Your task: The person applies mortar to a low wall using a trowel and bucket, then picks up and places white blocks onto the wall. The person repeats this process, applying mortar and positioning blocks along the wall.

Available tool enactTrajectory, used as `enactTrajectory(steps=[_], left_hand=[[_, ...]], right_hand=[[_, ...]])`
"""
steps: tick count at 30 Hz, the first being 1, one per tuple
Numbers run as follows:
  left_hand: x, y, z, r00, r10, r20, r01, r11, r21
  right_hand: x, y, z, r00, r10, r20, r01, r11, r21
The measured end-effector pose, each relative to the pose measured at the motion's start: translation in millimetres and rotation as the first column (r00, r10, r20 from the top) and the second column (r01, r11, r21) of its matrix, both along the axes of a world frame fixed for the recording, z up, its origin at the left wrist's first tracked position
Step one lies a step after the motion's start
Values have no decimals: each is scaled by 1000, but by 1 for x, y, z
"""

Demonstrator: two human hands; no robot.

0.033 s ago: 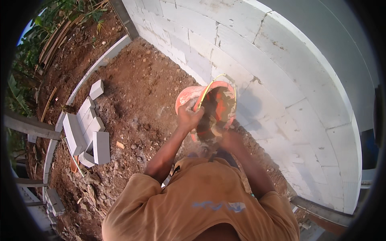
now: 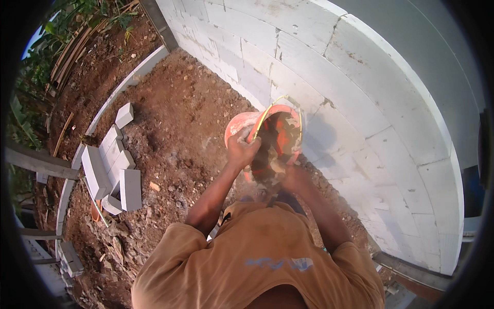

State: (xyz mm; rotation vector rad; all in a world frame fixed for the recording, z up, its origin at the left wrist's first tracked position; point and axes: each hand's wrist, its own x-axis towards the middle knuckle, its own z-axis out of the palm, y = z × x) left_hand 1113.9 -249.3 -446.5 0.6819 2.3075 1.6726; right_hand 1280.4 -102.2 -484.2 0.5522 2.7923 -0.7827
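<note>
1. Nearest of all, here's the brown shirt (image 2: 252,226), a blue print across it, both bare forearms reaching out beyond it.
2. On the right, the right hand (image 2: 296,178) is in at the near right edge of the bucket's mouth; it's dim and blurred there, so I can't tell how its fingers stand.
3. Over on the left, the left hand (image 2: 243,149) has the bucket by its near left rim, fingers curled and pinching the edge, thumb right beside the handle.
4. And there's the bucket (image 2: 240,123), red and smeared, straight ahead of the body and just left of the wall, tipped with its mouth toward the near right. Grey-brown mix (image 2: 292,121) coats the inside, and the yellow handle (image 2: 265,112) arches over the opening.
5. Well to the left, on rough brown soil (image 2: 175,103), sits a cluster of pale blocks (image 2: 96,172), one standing upright at its near right, with a lone block (image 2: 124,115) just beyond.
6. All down the right runs the white wall (image 2: 309,51), the bucket's shadow falling across it.
7. Far left, past a low curb (image 2: 104,107), come poles (image 2: 64,59) and green plants (image 2: 24,121).
</note>
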Motion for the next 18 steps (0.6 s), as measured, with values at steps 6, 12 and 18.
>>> enactTrajectory(steps=[6, 12, 18], left_hand=[[-7, 24, -31, 999, 31, 32, -36, 989, 141], [-6, 52, -6, 997, 36, -64, -33, 998, 49], [4, 109, -3, 994, 62, -91, -53, 994, 98]], right_hand=[[-6, 41, -17, 998, 37, 57, -33, 997, -71], [-19, 115, 29, 999, -28, 23, 28, 999, 25], [-27, 129, -16, 965, 263, 23, -262, 964, -36]])
